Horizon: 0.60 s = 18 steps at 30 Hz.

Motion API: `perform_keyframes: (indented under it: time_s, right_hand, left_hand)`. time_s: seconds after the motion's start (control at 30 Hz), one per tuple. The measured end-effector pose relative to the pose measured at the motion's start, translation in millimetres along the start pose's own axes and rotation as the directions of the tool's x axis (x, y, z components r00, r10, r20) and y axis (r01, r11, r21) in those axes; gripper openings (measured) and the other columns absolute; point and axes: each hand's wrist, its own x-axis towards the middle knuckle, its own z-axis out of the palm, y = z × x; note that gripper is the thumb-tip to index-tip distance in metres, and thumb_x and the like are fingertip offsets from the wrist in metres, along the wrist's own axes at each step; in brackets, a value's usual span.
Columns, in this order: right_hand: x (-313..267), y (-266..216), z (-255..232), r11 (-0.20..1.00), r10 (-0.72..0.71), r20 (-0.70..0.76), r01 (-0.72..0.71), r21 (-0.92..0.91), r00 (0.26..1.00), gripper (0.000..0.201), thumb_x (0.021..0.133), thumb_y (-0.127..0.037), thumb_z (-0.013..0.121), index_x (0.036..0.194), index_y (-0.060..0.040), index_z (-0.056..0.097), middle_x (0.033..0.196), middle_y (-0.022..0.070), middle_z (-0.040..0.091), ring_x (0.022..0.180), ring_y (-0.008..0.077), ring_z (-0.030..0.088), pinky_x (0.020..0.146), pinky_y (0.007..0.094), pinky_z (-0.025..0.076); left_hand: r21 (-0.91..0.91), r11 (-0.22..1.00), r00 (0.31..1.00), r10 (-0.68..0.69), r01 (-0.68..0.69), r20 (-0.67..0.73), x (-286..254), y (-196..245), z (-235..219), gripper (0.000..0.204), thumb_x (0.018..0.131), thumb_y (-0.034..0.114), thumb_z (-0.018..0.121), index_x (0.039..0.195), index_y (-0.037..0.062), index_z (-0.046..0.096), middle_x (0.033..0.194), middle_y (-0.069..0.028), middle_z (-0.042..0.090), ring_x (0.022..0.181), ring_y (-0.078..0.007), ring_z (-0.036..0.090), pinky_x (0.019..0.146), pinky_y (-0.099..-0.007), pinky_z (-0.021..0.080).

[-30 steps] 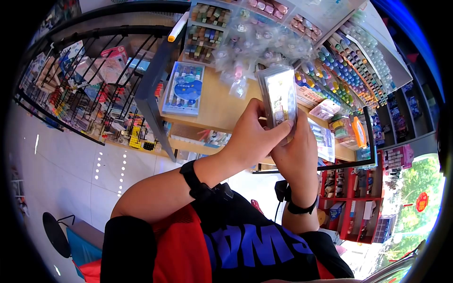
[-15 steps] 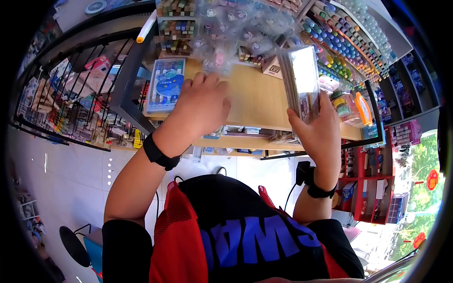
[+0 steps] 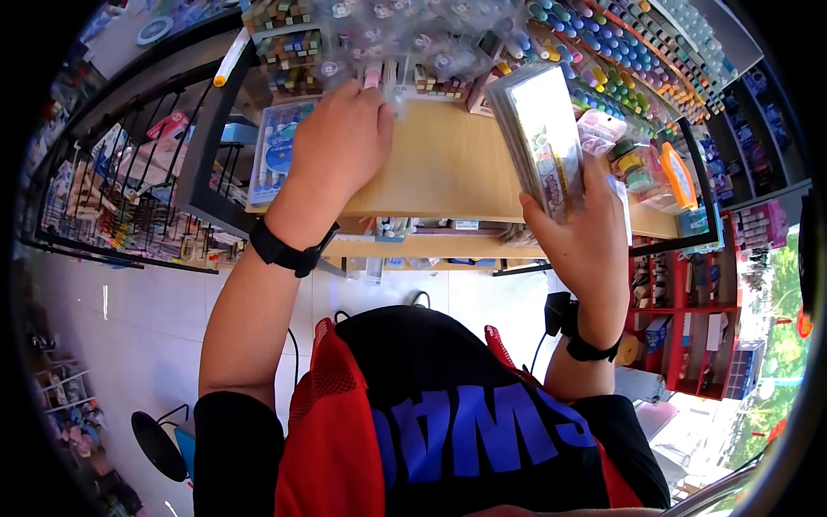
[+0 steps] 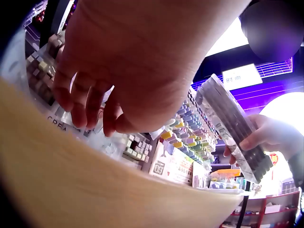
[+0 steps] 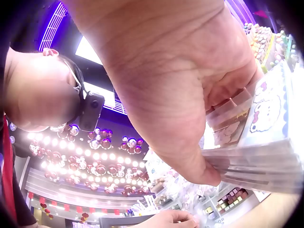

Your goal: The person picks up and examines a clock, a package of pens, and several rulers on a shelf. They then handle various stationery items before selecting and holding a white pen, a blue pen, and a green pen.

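Note:
My right hand (image 3: 586, 237) grips a stack of flat clear packs (image 3: 538, 129) by its lower end, thumb on one side and fingers on the other. In the left wrist view the stack (image 4: 232, 126) stands tilted, its layered edges showing. My left hand (image 3: 340, 146) is over the left part of the wooden shelf (image 3: 439, 168), at the front of a heap of clear plastic packets (image 3: 413, 39). Its fingers bend loosely down by the packets in the left wrist view; whether they touch one is unclear.
A blue-and-white pen set (image 3: 277, 151) lies left of my left hand. Marker racks (image 3: 594, 52) rise behind the stack. An orange-rimmed item (image 3: 678, 177) is at the right, inside a black frame (image 3: 702, 185). A wire rack (image 3: 112, 194) stands left.
My hands have parted: the left let go of the stack and moved left, then up to the packets. The right keeps the stack, now farther right.

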Motion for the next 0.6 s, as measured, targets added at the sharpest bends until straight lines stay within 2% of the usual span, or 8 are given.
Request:
perform_keyframes:
  time_s: [0.03, 0.1, 0.23, 0.3, 0.43, 0.53, 0.6]
  right_hand:
    - [0, 1, 0, 1.0, 0.0, 0.0, 0.0, 0.0, 1.0, 0.055, 0.087, -0.024, 0.085, 0.13, 0.0003, 0.062, 0.105, 0.0265, 0.075, 0.098, 0.0489, 0.072, 0.083, 0.0529, 0.057]
    - [-2, 4, 1, 0.999, -0.046, -0.017, 0.045, -0.018, 0.999, 0.057, 0.086, -0.024, 0.085, 0.132, 0.0002, 0.062, 0.106, 0.0261, 0.075, 0.096, 0.0485, 0.072, 0.083, 0.0524, 0.057]
    - [-3, 5, 1, 0.999, -0.04, 0.005, 0.04, -0.008, 0.999, 0.059, 0.086, -0.023, 0.086, 0.134, 0.0, 0.062, 0.106, 0.0257, 0.075, 0.095, 0.0482, 0.073, 0.082, 0.052, 0.057]
    - [-5, 8, 2, 0.999, -0.042, 0.003, 0.042, -0.017, 0.999, 0.06, 0.086, -0.023, 0.086, 0.136, -0.0001, 0.062, 0.107, 0.0256, 0.075, 0.095, 0.048, 0.073, 0.082, 0.0517, 0.058]
    - [-6, 7, 1, 1.0, -0.013, 0.026, 0.013, 0.004, 1.0, 0.061, 0.086, -0.023, 0.086, 0.137, -0.0003, 0.062, 0.108, 0.0259, 0.076, 0.097, 0.0475, 0.074, 0.082, 0.0513, 0.058]
    - [-7, 7, 0, 1.0, 0.002, 0.044, -0.002, -0.003, 0.999, 0.061, 0.086, -0.023, 0.086, 0.137, 0.0003, 0.062, 0.11, 0.026, 0.076, 0.098, 0.047, 0.074, 0.083, 0.0509, 0.059]
    - [-9, 10, 2, 1.0, -0.026, 0.03, 0.026, -0.012, 0.999, 0.062, 0.086, -0.022, 0.085, 0.138, 0.0009, 0.061, 0.11, 0.0258, 0.076, 0.098, 0.0466, 0.074, 0.084, 0.0509, 0.059]
  left_hand:
    - [0.0, 1.0, 1.0, 0.0, 0.0, 0.0, 1, 1, -3, 0.021, 0.104, 0.026, 0.069, 0.102, 0.0063, 0.073, 0.103, -0.0141, 0.07, 0.092, -0.0398, 0.072, 0.077, -0.0517, 0.058]
    - [0.034, 0.999, 0.998, 0.01, -0.012, 0.066, 3, 5, -7, 0.025, 0.103, 0.024, 0.063, 0.114, 0.003, 0.073, 0.11, -0.0157, 0.071, 0.103, -0.0392, 0.073, 0.081, -0.0516, 0.063]
    - [-0.001, 1.0, 0.999, 0.0, 0.0, 0.035, 5, 1, -3, 0.021, 0.102, 0.022, 0.063, 0.114, 0.006, 0.069, 0.108, -0.0166, 0.072, 0.099, -0.0408, 0.073, 0.08, -0.0533, 0.062]
    - [-0.146, 0.989, 0.997, -0.021, 0.01, -0.075, 9, -9, 4, 0.019, 0.099, 0.022, 0.071, 0.1, 0.0059, 0.062, 0.098, -0.0175, 0.071, 0.091, -0.043, 0.07, 0.075, -0.0515, 0.056]
    - [-0.135, 0.989, 0.988, 0.035, -0.056, -0.154, 13, -12, -4, 0.02, 0.099, 0.023, 0.072, 0.1, 0.0057, 0.062, 0.095, -0.0176, 0.072, 0.088, -0.0435, 0.071, 0.073, -0.0517, 0.056]
    - [-0.106, 0.994, 0.996, -0.013, 0.003, -0.093, 11, -3, -18, 0.022, 0.099, 0.025, 0.073, 0.095, 0.0057, 0.064, 0.089, -0.0179, 0.073, 0.084, -0.0443, 0.072, 0.072, -0.0518, 0.057]
    - [0.028, 0.999, 0.998, -0.046, 0.044, 0.053, 12, -4, -20, 0.027, 0.1, 0.03, 0.073, 0.09, 0.0055, 0.066, 0.082, -0.0196, 0.074, 0.081, -0.0449, 0.073, 0.071, -0.0528, 0.058]
